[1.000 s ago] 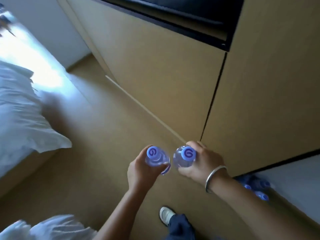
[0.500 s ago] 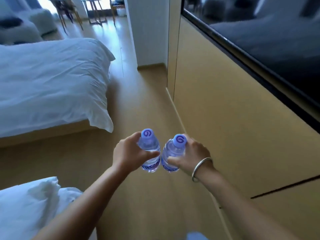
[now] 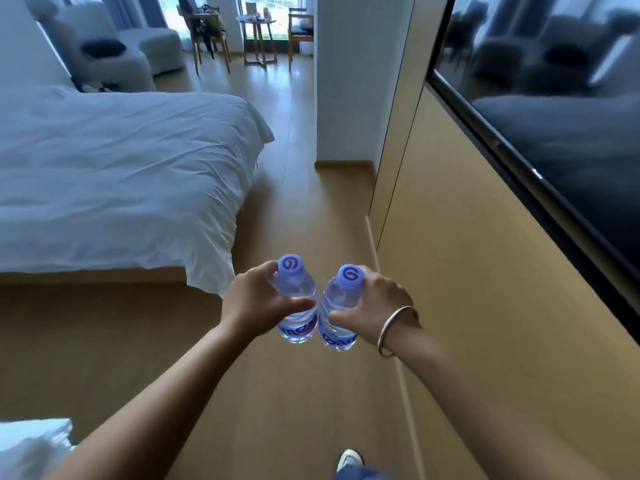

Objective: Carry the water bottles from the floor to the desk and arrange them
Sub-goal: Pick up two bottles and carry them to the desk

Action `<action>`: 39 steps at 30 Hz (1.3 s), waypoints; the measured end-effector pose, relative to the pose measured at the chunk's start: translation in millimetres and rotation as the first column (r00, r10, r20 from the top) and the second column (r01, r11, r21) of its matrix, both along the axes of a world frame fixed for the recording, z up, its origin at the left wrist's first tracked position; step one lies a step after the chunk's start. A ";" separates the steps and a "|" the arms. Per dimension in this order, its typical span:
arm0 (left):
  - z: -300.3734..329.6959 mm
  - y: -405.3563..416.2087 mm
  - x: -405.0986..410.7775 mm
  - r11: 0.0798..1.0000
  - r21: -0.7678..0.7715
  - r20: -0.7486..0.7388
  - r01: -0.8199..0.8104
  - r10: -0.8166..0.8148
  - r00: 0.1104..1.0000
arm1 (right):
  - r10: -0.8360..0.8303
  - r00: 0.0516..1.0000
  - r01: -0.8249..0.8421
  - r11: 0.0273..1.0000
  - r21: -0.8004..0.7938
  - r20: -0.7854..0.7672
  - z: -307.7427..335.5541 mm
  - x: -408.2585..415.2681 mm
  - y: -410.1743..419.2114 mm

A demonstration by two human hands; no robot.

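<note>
- Head view: two water bottles are held upright in front of the body, one per hand, so that both can be carried in a single trip; it is judged that transport is under way and no placing has begun.
- The left bottle (image 3: 297, 303) is gripped by the left hand (image 3: 258, 304), whose fingers are wrapped round the shoulder below the purple cap.
- The right bottle (image 3: 337, 308) is gripped likewise by the right hand (image 3: 372, 308), on whose wrist a metal bangle (image 3: 394, 329) is worn.
- The bottles are kept close together, nearly touching at the body, above the wooden floor (image 3: 294, 209).
- Both forearms are extended forward and converge toward the middle.
- A bed (image 3: 121, 168) lies to the left and a dark screen (image 3: 554, 116) hangs on the right; the surface meant for the bottles cannot be identified with certainty.
</note>
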State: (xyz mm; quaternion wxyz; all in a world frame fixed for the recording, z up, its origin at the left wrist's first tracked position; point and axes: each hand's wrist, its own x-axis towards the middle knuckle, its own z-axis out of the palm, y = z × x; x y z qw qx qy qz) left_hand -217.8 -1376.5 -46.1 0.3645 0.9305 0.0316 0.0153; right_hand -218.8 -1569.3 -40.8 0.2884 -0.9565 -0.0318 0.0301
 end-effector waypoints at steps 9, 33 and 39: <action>21.2 -10.3 113.0 0.992 -0.047 0.077 -0.115 0.118 0.990 | 0.110 0.992 -0.112 0.994 0.018 0.058 22.0 131.2 -13.1; 45.3 107.9 515.4 0.993 0.113 0.156 -0.029 0.011 0.988 | 0.043 0.995 -0.044 0.999 0.002 0.085 51.3 519.2 93.7; 42.5 120.7 602.7 0.997 0.079 0.147 -0.022 0.011 0.989 | 0.052 0.992 -0.053 0.999 0.006 0.116 49.4 610.3 102.6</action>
